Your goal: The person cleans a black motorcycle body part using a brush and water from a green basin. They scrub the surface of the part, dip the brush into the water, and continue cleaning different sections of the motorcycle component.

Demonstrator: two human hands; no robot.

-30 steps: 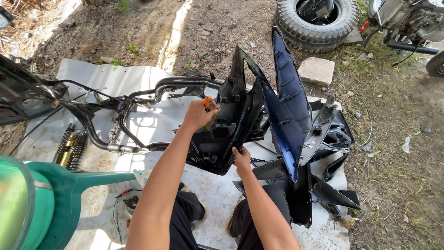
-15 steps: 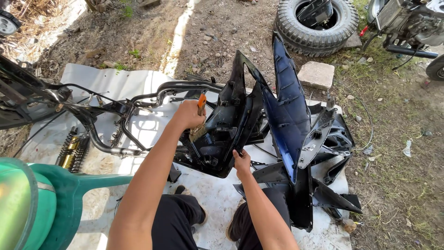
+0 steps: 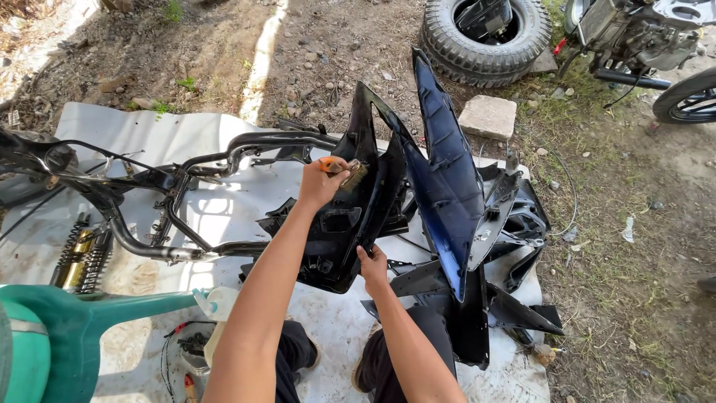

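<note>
My left hand (image 3: 322,181) grips a small brush with an orange handle (image 3: 339,170), its bristles against the inner face of a black plastic motorcycle fairing panel (image 3: 356,216). My right hand (image 3: 372,266) holds that panel by its lower edge, keeping it upright. A dark blue fairing panel (image 3: 446,186) leans right beside it, among other black body panels (image 3: 514,224) on a white sheet (image 3: 224,209).
A bare black motorcycle frame (image 3: 179,186) lies on the sheet to the left, with shock springs (image 3: 78,254) near it. A green watering can (image 3: 67,328) sits at lower left. A tyre (image 3: 485,30), a concrete block (image 3: 488,117) and a motorcycle (image 3: 641,37) stand beyond.
My left hand with the brush has moved up and down over the black panel's inner face and now sits slightly higher and to the right. The right hand has stayed on the panel's edge.
</note>
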